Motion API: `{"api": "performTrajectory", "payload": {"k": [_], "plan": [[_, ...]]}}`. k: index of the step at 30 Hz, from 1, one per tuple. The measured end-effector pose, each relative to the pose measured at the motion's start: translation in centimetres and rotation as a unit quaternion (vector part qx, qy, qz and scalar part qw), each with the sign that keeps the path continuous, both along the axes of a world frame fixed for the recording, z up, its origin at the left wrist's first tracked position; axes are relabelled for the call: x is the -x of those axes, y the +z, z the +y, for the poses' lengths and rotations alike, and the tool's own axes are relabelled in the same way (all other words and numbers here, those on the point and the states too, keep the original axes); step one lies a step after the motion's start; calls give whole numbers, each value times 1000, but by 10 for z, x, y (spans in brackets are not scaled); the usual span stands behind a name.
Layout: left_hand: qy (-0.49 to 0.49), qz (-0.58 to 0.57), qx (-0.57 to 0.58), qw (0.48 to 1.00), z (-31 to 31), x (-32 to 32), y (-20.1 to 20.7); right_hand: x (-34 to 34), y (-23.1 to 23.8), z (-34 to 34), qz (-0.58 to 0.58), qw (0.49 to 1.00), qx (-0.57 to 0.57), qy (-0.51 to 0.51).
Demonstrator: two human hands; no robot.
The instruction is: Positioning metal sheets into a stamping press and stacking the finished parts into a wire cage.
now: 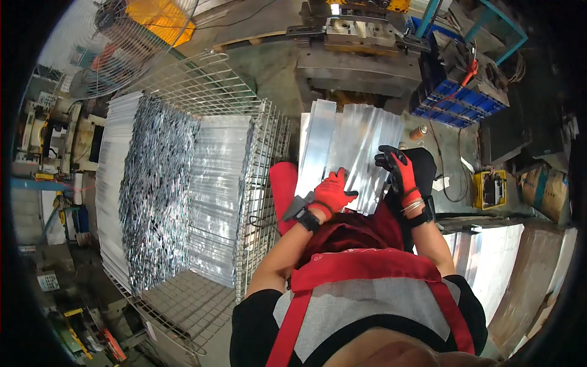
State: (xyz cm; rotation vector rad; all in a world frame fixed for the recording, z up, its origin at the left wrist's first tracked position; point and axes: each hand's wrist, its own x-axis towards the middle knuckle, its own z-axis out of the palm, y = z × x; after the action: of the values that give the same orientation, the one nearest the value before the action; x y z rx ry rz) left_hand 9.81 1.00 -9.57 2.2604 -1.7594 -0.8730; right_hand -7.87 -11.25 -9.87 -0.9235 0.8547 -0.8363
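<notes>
A stack of long shiny aluminium strips (351, 147) lies in front of me, reaching toward a press machine (358, 46). My left hand (333, 192), in a red glove, rests flat on the near end of the strips with its fingers curled over them. My right hand (398, 168), in a red and black glove, grips the strips' right near edge. One narrower strip (318, 144) lies slightly raised along the left side of the stack.
A wire mesh cage (257, 153) at my left holds tall stacks of metal pieces (159, 189). A standing fan (116, 49) is at far left. Blue crates (455, 104) sit right of the press. A spray can (418, 132) stands by the strips.
</notes>
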Motion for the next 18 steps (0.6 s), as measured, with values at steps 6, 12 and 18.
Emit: {"api": "performTrajectory", "payload": {"k": [6, 12, 18], "plan": [[29, 85, 5, 996, 4, -19, -1, 4, -11, -2, -17, 999, -22, 18], [57, 81, 128, 987, 15, -24, 3, 0, -14, -3, -21, 999, -24, 24], [158, 425, 178, 873, 6, -12, 38, -26, 10, -15, -32, 999, -1, 28]]}}
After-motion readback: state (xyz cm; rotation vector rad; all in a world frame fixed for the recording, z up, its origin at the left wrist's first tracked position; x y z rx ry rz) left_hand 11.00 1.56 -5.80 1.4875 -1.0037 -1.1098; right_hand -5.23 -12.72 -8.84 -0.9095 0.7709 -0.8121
